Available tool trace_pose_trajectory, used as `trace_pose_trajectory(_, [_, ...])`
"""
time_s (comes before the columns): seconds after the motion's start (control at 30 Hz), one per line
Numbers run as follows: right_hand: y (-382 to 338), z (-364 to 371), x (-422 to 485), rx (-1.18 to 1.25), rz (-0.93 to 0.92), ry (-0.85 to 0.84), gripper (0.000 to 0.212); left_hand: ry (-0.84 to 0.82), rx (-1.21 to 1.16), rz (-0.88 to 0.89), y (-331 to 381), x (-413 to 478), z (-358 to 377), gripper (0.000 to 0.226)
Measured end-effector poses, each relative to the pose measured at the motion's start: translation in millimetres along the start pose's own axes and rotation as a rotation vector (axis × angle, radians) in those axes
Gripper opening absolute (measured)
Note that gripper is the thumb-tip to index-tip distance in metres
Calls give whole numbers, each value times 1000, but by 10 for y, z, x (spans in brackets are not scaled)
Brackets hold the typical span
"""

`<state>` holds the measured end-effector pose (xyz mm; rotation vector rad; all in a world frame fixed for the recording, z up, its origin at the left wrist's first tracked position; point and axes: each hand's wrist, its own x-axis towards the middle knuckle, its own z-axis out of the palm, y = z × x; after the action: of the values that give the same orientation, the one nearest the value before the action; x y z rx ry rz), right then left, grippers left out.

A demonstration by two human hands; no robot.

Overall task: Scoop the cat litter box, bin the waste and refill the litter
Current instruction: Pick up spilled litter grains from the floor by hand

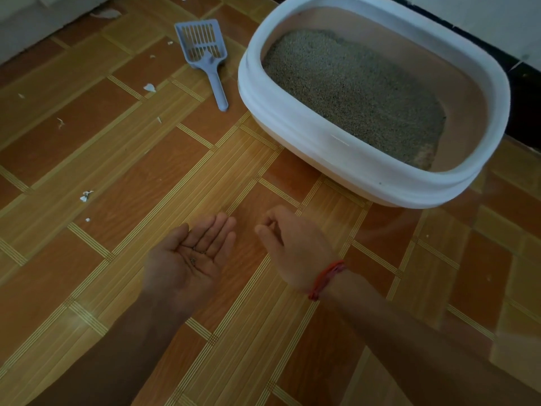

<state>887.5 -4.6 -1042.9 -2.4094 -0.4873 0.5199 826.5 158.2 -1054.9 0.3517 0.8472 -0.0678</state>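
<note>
The litter box (322, 153) stands ahead of both hands, toward the right-hand side and well apart from them. Its litter (351, 89) lies fairly level with no clumps visible, so scooping is probably complete; binning and refilling cannot be confirmed. The scoop (205, 51) lies ungripped ahead of the left hand (187, 259), which is palm up with straight fingers and carries a few grains (197, 256). The right hand (295, 247) has curled fingers, and it cannot be told whether they pinch a grain.
</note>
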Motion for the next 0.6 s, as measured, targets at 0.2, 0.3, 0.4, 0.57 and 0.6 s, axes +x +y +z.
trace_pose_trajectory(0.2, [-251, 150, -192, 0, -133, -76, 11, -31, 39, -59, -119, -65, -21, 47])
trace_pose_trajectory(0.3, [-251, 154, -213, 0, -157, -53, 12, -43, 33, -68, -128, -73, -30, 49])
trace_pose_trajectory(0.4, [-223, 142, -227, -9, -181, -28, 13, -43, 51, -72, -122, -59, -55, 51])
trace_pose_trajectory(0.57, [-224, 209, -249, -76, -270, 4, 10, -76, 61, -131, -188, -55, -86, 45])
trace_pose_trajectory(0.6, [-214, 231, -246, -89, -285, 13, 10, -75, 58, -132, -199, -51, -86, 45])
